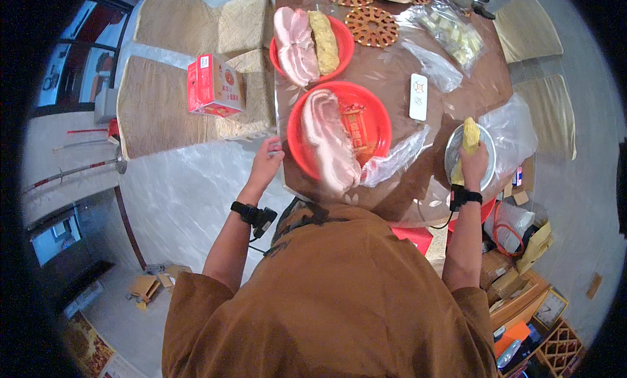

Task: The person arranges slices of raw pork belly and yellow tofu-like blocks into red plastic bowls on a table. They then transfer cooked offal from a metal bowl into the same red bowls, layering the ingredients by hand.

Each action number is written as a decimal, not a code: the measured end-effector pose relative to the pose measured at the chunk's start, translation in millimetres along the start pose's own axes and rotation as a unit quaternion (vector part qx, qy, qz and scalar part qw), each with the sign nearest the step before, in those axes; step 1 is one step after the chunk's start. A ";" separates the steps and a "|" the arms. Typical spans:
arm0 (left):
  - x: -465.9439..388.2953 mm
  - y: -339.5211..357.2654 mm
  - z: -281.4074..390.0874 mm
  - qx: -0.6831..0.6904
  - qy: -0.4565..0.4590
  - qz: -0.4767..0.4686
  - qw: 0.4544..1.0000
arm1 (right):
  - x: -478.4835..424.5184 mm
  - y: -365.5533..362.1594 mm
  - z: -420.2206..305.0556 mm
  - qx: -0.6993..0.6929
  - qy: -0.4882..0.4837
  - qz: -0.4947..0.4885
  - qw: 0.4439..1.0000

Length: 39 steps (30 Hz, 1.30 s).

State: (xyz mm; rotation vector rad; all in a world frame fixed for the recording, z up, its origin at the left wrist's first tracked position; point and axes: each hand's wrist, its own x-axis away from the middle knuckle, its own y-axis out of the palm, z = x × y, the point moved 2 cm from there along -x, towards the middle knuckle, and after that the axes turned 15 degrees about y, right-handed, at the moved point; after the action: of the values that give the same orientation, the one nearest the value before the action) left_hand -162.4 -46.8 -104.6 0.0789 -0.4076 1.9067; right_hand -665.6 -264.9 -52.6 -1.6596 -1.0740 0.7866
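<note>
My right hand (474,163) is closed around a long yellow, lumpy food roll (470,134) above a round metal bowl (451,152) at the table's right side. At the table's left edge, my left hand (268,163) holds nothing, its fingers apart. Between the hands stands a red plastic basin (374,128) with a long slab of raw, fatty meat (327,140) in it. Farther back, another red basin (348,42) bears raw meat (296,47) and a yellow roll (323,43). A crumpled clear plastic bag (399,157) touches the near basin's right side.
On the brown table (377,64) lie a white rectangular object (418,97), wooden trivets (372,26) and a bag of pale cut pieces (453,35). A red carton (215,86) rests on a covered chair to the left. A plastic bag (512,133) lies beside the metal bowl.
</note>
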 end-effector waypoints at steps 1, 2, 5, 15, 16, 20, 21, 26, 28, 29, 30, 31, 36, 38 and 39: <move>1.5 0.2 0.9 0.012 -0.011 -0.001 1.000 | -1.6 -1.8 3.4 -0.010 -0.006 -0.011 1.000; 1.5 1.0 -4.7 0.019 -0.007 -0.012 1.000 | -3.9 -5.4 8.0 -0.014 -0.004 -0.025 1.000; 0.0 -0.8 -18.5 0.034 -0.004 -0.032 0.999 | -3.4 -17.4 -0.7 -0.096 0.034 -0.113 0.988; -14.5 24.0 9.6 0.126 -0.069 -0.046 0.989 | 87.3 17.3 -174.4 -0.261 -0.032 -0.415 0.871; -13.4 21.7 7.1 0.119 -0.067 -0.047 0.989 | 99.4 20.7 -195.0 -0.209 -0.067 -0.384 0.897; -17.7 24.2 4.9 0.112 -0.063 -0.058 0.990 | 113.4 74.1 -211.2 -0.195 -0.054 -0.402 0.893; -17.2 23.9 4.7 0.110 -0.060 -0.058 0.990 | 117.8 79.7 -214.3 -0.176 -0.062 -0.393 0.901; -17.3 22.2 -1.8 0.103 -0.057 -0.060 0.991 | 135.4 85.5 -220.0 -0.101 -0.119 -0.321 0.934; -16.6 22.4 -2.0 0.110 -0.055 -0.061 0.991 | 139.3 88.1 -218.2 -0.101 -0.111 -0.315 0.937; -16.5 22.4 -2.0 0.107 -0.055 -0.063 0.991 | 140.7 90.9 -216.0 -0.097 -0.115 -0.302 0.941; -17.2 22.2 -2.4 0.104 -0.054 -0.065 0.991 | 142.5 92.9 -215.1 -0.094 -0.119 -0.289 0.945; -17.8 22.2 -2.7 0.101 -0.054 -0.067 0.991 | 143.2 94.3 -213.9 -0.091 -0.123 -0.276 0.949; -18.6 22.7 -0.5 0.107 -0.044 -0.051 0.992 | 148.0 96.1 -212.7 -0.093 -0.137 -0.288 0.943; -19.9 23.9 2.3 0.104 -0.048 -0.053 0.992 | 146.9 94.3 -207.9 -0.097 -0.146 -0.291 0.940; -19.4 24.3 3.0 0.107 -0.051 -0.051 0.992 | 148.3 89.1 -206.9 -0.106 -0.151 -0.276 0.943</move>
State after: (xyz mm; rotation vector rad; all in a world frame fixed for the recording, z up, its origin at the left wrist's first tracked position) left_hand -177.9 -72.7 -112.5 0.3355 -0.2608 1.8445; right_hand -400.5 -219.5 -72.7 -1.3212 -1.7949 0.5723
